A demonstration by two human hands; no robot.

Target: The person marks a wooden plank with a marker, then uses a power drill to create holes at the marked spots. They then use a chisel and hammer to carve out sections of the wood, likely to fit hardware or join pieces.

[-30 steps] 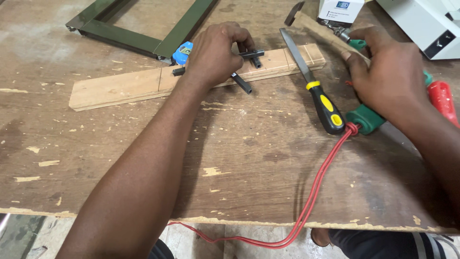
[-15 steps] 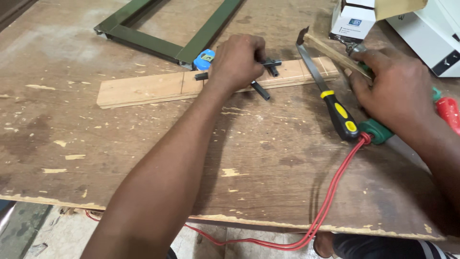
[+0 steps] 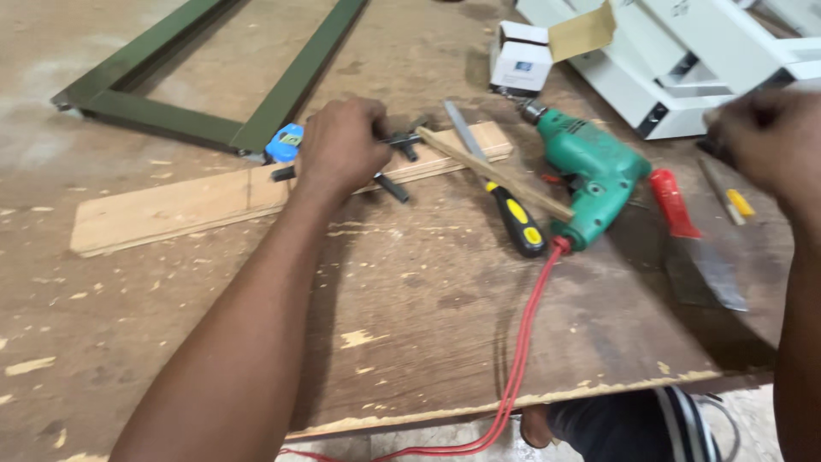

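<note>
We see a dark metal tool (image 3: 402, 145), a rod with cross handles, lying across the right part of the wooden plank (image 3: 197, 198) on the worn workbench (image 3: 410, 299). The left hand (image 3: 342, 145) covers its middle with fingers curled over it; how tightly they close on it we cannot tell. The right hand (image 3: 761, 137) hangs blurred at the right edge, above a yellow pencil (image 3: 741, 203); its grasp cannot be read.

Just right of the plank lie a yellow-and-black chisel (image 3: 500, 192), a thin wooden strip (image 3: 496, 174), a green electric drill (image 3: 590, 171) and a red-handled scraper (image 3: 693, 235).

We judge that the plank, held only by the left hand, could slide; the red cord (image 3: 522, 342) trailing over the bench edge could snag and drag the drill.

Compared with half a second ago, the right hand has left the drill and swung right, uncovering it; the left hand has stayed put.
</note>
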